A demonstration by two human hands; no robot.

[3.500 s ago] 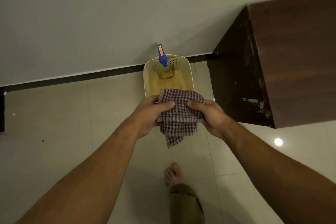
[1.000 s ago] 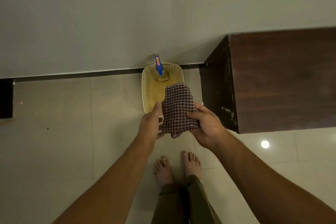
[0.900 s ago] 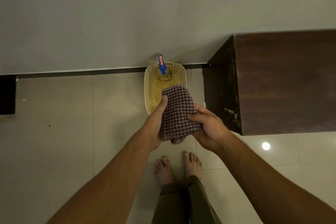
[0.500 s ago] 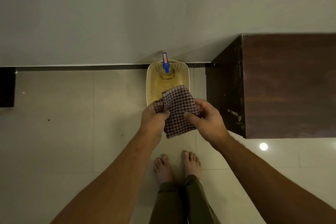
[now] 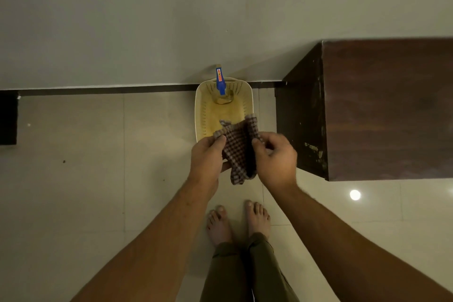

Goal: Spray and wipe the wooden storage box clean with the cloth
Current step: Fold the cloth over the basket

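Head view, we go left to right. Dark block (image 5: 8, 117) at the far left edge, can't tell what it is. Then floor tiles (image 5: 85, 167) up to the basket (image 5: 196, 115), which sits against the wall (image 5: 147, 19). (K)

We see the spray bottle (image 5: 220, 81) standing in the basket's far end, blue head up, nobody touching it. Hands? (M)

Left hand (image 5: 207, 157): fingers curled, thumb pinching the left edge of the cloth (image 5: 239, 154). Right hand (image 5: 275, 157): thumb and curled fingers pinching the right edge. Cloth hangs bunched between them, in the air over the basket's near rim. We can't tell if it touches the rim. (K)

And the wooden storage box (image 5: 387, 110)? (M)

Right of the basket, standing on the tiles against the wall. Near the right hand, but apart from it. Dark top, chipped patches low on the near left corner. We see no wet marks or spray on it, though the light is dim. (K)

So we lean early: cloth in hand, nothing else. Bottle not picked up, no sign the box is sprayed or wiped. We can't rule out otherwise from one look. (M)

Agreed. We judge the step in hand as sorting out the cloth. Left to do: free one hand, take the bottle, spray the box, wipe top and sides. (K)
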